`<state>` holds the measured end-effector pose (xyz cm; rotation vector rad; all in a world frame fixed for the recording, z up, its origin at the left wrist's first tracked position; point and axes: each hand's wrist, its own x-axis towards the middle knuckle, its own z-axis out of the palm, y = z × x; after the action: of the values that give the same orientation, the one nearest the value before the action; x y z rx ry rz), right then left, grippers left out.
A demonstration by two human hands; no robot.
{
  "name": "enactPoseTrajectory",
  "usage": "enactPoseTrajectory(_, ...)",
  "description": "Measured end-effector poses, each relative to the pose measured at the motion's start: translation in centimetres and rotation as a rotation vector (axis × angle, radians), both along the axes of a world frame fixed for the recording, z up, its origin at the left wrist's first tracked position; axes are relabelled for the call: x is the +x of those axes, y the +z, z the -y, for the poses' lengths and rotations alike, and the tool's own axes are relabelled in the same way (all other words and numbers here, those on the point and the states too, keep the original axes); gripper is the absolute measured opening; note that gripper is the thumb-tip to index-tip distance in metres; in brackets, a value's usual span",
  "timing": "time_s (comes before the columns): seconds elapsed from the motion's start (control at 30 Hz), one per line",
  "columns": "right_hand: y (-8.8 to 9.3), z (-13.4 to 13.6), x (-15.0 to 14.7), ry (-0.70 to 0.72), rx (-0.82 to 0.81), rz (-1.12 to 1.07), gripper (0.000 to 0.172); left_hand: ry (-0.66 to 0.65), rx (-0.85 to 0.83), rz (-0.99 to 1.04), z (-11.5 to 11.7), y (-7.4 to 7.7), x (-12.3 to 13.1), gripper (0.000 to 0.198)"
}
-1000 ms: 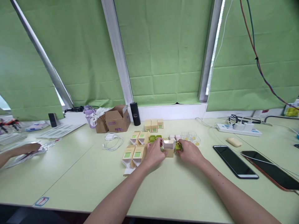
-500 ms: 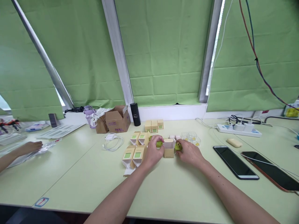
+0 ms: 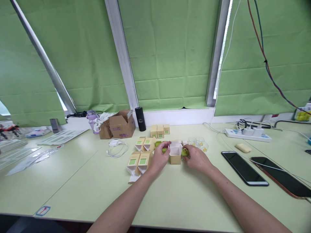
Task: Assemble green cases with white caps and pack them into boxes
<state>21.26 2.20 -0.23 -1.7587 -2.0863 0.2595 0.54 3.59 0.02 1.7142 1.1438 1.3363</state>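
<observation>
In the middle of the table stands a small cardboard box (image 3: 175, 159), its top open and white inside showing. My left hand (image 3: 159, 156) is at the box's left side, with thumb and fingers closed on its edge. My right hand (image 3: 196, 156) is closed on a small yellow-green object (image 3: 185, 152) just right of the box; its kind is partly hidden by the fingers. More green pieces (image 3: 158, 143) lie behind my left hand. Beside my left wrist, several small open boxes (image 3: 133, 159) with green labels sit in rows.
Several closed small boxes (image 3: 160, 131) stand behind. Clear plastic cups (image 3: 199, 142) with yellow bits lie beyond my right hand. Phones (image 3: 245, 168), a power strip (image 3: 248, 135) and cables are on the right. A white charger (image 3: 114, 142), a carton (image 3: 122, 124) and a black bottle (image 3: 140, 119) are leftward.
The box's tan flap has swung back, and its white inside now shows. Another person's hand at the far left has left the plastic bag. My hands have barely moved.
</observation>
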Motion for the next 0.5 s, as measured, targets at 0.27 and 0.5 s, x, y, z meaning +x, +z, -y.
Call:
enactPoseTrajectory(0.27,0.0,-0.2,0.2,0.023,-0.001,-0.024,0.031,-0.046,-0.123,0.121,-1.3,-0.6,-0.4,0.058)
enactPoseTrajectory(0.5,0.0,-0.4,0.3,0.005,0.005,-0.012,0.029,-0.067,-0.155,0.123,-1.6,-0.9,-0.6,0.061)
